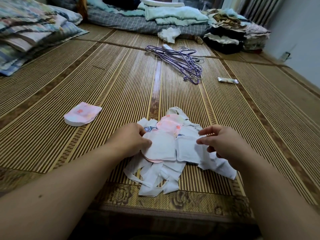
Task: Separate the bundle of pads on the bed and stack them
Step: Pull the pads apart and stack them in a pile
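Observation:
A loose bundle of white and pink pads lies on the bamboo mat near the bed's front edge, on top of white wrapper strips. My left hand grips the left edge of a white pad with a pink one under it. My right hand hovers just right of the bundle, fingers apart and curled, holding nothing. A small stack of pink flowered pads rests on the mat to the left, apart from the bundle.
Purple wire hangers lie in the middle of the mat, with a small wrapped packet to their right. Folded bedding sits at the far left, folded clothes and blankets at the back. A wall runs along the right.

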A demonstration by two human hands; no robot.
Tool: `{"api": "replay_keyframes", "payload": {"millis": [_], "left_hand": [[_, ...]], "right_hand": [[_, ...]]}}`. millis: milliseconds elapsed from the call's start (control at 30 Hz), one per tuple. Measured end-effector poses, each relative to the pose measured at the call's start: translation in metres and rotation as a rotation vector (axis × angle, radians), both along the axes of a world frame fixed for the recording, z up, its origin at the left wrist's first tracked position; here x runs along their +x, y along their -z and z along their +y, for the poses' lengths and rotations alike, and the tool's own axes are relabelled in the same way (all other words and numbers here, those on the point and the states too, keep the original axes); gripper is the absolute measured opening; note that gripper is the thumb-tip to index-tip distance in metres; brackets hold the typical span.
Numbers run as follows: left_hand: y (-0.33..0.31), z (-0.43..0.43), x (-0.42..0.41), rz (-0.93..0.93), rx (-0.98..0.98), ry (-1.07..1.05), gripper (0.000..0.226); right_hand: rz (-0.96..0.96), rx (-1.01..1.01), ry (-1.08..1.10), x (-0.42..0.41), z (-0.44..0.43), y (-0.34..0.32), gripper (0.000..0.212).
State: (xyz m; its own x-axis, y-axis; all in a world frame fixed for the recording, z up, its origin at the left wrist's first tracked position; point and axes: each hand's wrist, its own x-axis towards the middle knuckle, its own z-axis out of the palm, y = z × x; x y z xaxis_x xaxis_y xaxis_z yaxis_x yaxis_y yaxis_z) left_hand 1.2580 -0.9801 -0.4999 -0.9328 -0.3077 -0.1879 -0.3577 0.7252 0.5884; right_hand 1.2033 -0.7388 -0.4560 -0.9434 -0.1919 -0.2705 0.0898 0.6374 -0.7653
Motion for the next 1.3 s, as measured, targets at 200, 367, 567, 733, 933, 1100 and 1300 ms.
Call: {"api": "replay_keyframes", "payload": {"millis": [200,367,567,733,933,1100,1300], "left_hand": [[0.001,-0.001,0.0,0.004,0.005,0.004,0.017],[0.003,-0.001,0.0,0.0,0.013,0.008,0.016],[0.004,-0.001,0.0,0.001,0.017,0.006,0.015],[0.003,-0.001,0.0,0.004,0.027,0.002,0.015],[0.002,-0.001,0.001,0.01,0.042,0.005,0.014],[-0.001,-0.001,0.003,0.023,0.039,0.01,0.013],[-0.007,0.002,0.005,0.017,0.045,0.008,0.015]], "right_hand": [[0.006,-0.264,-0.106,0.006,-0.006,-0.014,0.013],[-0.053,-0.547,-0.063,0.002,-0.003,-0.014,0.017],[0.029,-0.517,0.061,-0.001,-0.001,-0.009,0.014],[0.122,0.332,0.003,-0.005,0.002,0.013,0.021],[-0.135,0.199,0.086,-0.002,-0.005,0.026,0.05],[-0.082,0.23,0.084,-0.002,-0.006,0.027,0.027],[0.027,0.286,0.062,-0.006,-0.004,0.023,0.012]]}}
